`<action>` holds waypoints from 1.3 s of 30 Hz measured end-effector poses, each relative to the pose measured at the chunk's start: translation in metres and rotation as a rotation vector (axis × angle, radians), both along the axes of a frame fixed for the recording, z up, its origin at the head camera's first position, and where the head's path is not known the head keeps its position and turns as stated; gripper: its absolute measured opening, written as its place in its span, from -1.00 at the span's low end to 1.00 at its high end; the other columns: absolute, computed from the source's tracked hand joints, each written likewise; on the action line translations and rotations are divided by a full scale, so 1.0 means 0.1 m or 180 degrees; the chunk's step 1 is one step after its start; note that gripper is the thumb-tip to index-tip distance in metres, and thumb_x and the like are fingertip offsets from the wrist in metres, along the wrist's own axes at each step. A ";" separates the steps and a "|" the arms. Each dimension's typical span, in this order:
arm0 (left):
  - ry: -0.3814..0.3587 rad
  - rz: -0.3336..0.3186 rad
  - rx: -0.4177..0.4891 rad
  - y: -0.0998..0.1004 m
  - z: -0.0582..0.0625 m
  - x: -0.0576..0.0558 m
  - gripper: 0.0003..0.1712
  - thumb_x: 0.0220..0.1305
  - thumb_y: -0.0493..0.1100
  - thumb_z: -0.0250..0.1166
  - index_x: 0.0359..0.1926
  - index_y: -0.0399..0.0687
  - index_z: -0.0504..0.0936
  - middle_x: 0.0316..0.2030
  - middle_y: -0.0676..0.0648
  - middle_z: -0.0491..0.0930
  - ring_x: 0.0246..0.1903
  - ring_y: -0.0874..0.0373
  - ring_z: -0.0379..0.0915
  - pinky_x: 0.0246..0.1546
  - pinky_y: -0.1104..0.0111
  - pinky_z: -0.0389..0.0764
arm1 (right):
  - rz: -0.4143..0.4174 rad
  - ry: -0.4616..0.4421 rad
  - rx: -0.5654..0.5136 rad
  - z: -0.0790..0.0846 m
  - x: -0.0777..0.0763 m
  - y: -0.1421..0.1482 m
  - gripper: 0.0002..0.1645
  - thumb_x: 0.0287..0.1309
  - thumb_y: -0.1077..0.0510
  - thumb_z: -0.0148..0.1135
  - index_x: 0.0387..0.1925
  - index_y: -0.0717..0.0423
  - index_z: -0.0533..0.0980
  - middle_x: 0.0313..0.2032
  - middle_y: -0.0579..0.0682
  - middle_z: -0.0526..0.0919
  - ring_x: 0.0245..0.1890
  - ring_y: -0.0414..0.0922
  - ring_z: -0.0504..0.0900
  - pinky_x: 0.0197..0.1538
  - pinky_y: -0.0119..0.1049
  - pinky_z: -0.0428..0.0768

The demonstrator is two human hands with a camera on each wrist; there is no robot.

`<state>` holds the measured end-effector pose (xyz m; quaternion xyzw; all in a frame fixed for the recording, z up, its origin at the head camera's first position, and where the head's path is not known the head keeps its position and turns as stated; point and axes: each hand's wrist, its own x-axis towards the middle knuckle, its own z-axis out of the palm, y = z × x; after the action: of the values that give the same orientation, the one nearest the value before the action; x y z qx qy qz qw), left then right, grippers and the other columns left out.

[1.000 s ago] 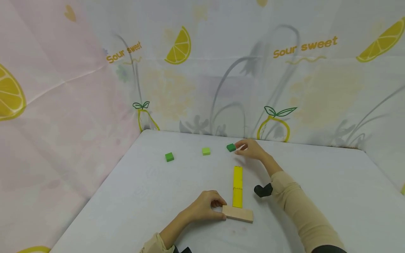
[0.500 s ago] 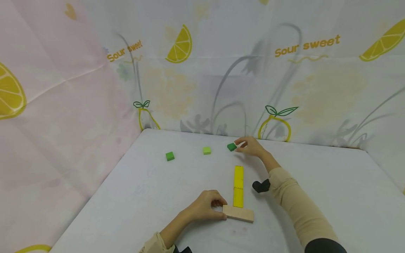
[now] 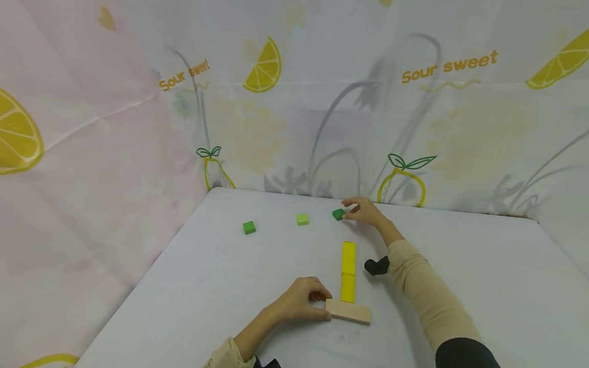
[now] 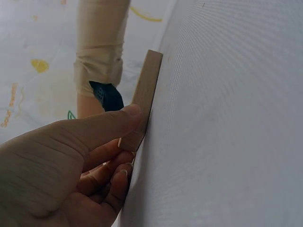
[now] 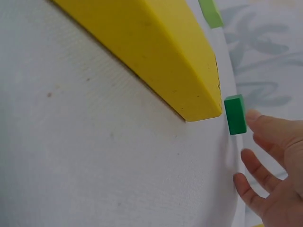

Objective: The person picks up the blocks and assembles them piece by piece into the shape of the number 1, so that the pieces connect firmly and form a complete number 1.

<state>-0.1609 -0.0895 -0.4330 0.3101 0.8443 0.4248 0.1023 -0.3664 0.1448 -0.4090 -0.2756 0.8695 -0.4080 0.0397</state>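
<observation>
My left hand [image 3: 299, 301] pinches the left end of a flat, plain wooden block [image 3: 348, 311], thumb on its near side and fingers beyond. In the left wrist view the thumb presses the block's [image 4: 149, 85] face, and the other fingers curl below it. Two yellow blocks [image 3: 348, 258] lie end to end in a line that runs back from the wooden block. At the far side, my right hand [image 3: 365, 212] reaches over a small dark green block [image 3: 338, 214]. Its fingers are spread apart in the right wrist view, a fingertip close beside the green block [image 5: 235, 115]; contact cannot be told.
A light green block [image 3: 302, 220] and a mid-green block [image 3: 249, 227] sit apart toward the back left of the white table [image 3: 193, 286]. A printed curtain [image 3: 313, 102] hangs behind the table's far edge. The right forearm crosses over the right side.
The right index finger has lifted a little off the dark green block, widening the gap to the thumb. The left hand and wooden block stay put; the head view shifts slightly.
</observation>
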 end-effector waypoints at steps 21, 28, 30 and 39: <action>0.0098 -0.0015 -0.0020 0.00 -0.02 0.00 -0.66 -0.08 -0.18 0.51 -0.23 -0.20 0.69 -0.37 0.09 0.58 -0.39 0.44 0.36 -0.30 0.57 0.47 | 0.0759 0.0087 0.0234 -0.79 -0.95 0.17 -0.34 0.03 -0.08 0.37 0.16 0.06 0.47 0.21 0.11 0.42 -0.04 0.12 0.50 -0.09 -0.08 0.53; 0.0069 -0.0010 -0.0020 0.01 0.01 0.00 -0.66 -0.08 -0.19 0.51 -0.23 -0.21 0.69 -0.36 0.07 0.59 -0.39 0.44 0.37 -0.30 0.57 0.48 | 0.0802 0.0453 0.0445 -1.02 -1.12 0.16 -0.50 0.07 -0.01 0.34 0.10 -0.09 0.55 0.10 0.03 0.54 -0.07 0.09 0.53 -0.07 -0.13 0.52; 0.0067 -0.0010 -0.0022 0.01 0.02 0.00 -0.66 -0.08 -0.20 0.51 -0.23 -0.22 0.69 -0.36 0.06 0.59 -0.39 0.44 0.38 -0.30 0.57 0.48 | 0.0815 0.0505 0.0475 -1.10 -1.18 0.18 -0.50 0.09 0.01 0.33 0.11 -0.09 0.54 0.10 0.03 0.55 -0.04 0.07 0.52 -0.02 -0.13 0.51; 0.0064 -0.0012 0.0003 0.00 0.01 -0.01 -0.66 -0.08 -0.20 0.51 -0.23 -0.22 0.69 -0.37 0.07 0.59 -0.39 0.44 0.38 -0.30 0.57 0.48 | 0.0582 0.0279 0.0445 -0.34 -0.43 -0.01 -0.59 0.05 0.27 0.31 -0.01 0.26 0.56 0.02 0.26 0.55 -0.03 0.18 0.49 0.04 -0.01 0.47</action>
<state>-0.1615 -0.0891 -0.4319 0.3160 0.8445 0.4219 0.0945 -0.4089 0.1438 -0.4433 -0.3680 0.8679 -0.3286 0.0578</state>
